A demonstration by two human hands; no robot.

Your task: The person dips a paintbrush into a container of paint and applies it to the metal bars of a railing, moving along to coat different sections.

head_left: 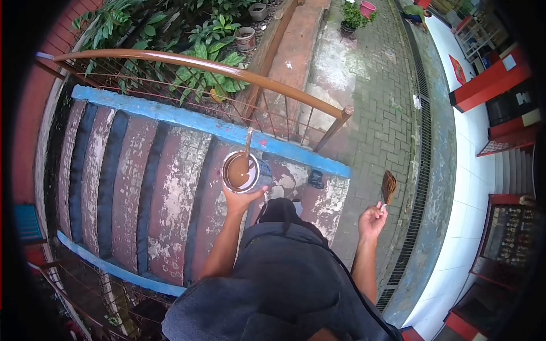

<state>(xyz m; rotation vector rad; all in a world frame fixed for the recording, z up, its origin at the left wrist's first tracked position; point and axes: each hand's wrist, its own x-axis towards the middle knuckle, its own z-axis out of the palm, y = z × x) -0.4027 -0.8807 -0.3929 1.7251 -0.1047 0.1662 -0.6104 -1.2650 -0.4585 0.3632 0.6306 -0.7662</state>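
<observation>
My left hand (242, 200) is wrapped round the lower side of a paint can (263, 175), holding it over the steps. Brown paint (236, 167) shows inside it, and a stick (248, 141) stands up at its far rim. Out to the right, my right hand (372, 220) is closed on the handle of a paintbrush (389, 186). Its bristles are brown and point away from me, above the paving. Ahead of both hands runs a glossy brown handrail (205, 64) with thin bars below; neither hand touches it.
Worn red steps (170, 196) with blue edging (222, 132) descend left to right beneath me. Plants (207, 77) and pots grow behind the rail. Paving (372, 91) lies to the right, with a drain grate (424, 142) beyond. Another person (417, 16) is at the far top right.
</observation>
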